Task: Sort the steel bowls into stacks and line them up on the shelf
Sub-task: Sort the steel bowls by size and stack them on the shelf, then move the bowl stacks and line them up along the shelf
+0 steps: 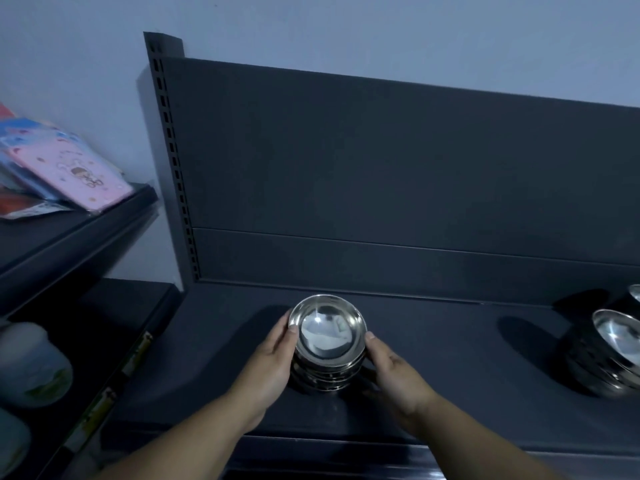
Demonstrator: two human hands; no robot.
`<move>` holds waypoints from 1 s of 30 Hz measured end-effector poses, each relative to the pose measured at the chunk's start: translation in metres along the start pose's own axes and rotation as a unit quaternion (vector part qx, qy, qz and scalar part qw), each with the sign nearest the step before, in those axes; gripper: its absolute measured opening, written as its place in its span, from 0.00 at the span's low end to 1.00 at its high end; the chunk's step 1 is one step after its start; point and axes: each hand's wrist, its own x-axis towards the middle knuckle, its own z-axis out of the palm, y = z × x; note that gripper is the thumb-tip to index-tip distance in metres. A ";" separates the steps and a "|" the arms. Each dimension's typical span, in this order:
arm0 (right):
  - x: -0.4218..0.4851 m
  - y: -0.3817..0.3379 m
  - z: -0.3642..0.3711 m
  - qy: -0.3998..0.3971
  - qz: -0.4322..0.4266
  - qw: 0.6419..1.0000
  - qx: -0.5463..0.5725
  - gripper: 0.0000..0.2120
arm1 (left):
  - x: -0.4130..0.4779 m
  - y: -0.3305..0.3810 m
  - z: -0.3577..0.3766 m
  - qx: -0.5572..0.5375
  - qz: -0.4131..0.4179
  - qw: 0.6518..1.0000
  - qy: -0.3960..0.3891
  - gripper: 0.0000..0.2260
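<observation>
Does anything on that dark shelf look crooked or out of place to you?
Mostly tidy. The stack of steel bowls between the left hand and right hand leans slightly, its top bowl tipped toward the camera. The bowls at the right edge also sit tilted, far apart from it, not yet lined up. Nothing spilled or damaged.

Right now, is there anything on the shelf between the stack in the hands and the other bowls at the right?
Nothing visible. The left hand and right hand cup the stack of bowls; bare shelf lies between it and the other bowls at the right edge.
</observation>
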 end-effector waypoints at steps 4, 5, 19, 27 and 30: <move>0.005 0.000 0.001 -0.008 0.028 0.999 0.037 0.16 | -0.002 0.004 0.004 -0.011 -0.017 1.000 -0.011 0.12; 0.005 0.000 0.002 -0.010 0.033 0.998 0.044 0.16 | -0.003 0.003 0.005 -0.021 -0.031 0.999 -0.018 0.16; -0.030 0.009 -0.025 0.023 0.004 0.995 0.095 0.14 | -0.032 -0.001 0.048 -0.035 -0.022 0.999 0.010 0.10; -0.132 0.026 -0.135 0.077 -0.053 0.991 0.099 0.14 | -0.090 0.002 0.177 -0.013 0.030 0.999 -0.027 0.11; -0.188 0.047 -0.205 0.125 -0.057 0.984 0.112 0.14 | -0.122 -0.002 0.255 -0.012 0.030 0.997 -0.073 0.11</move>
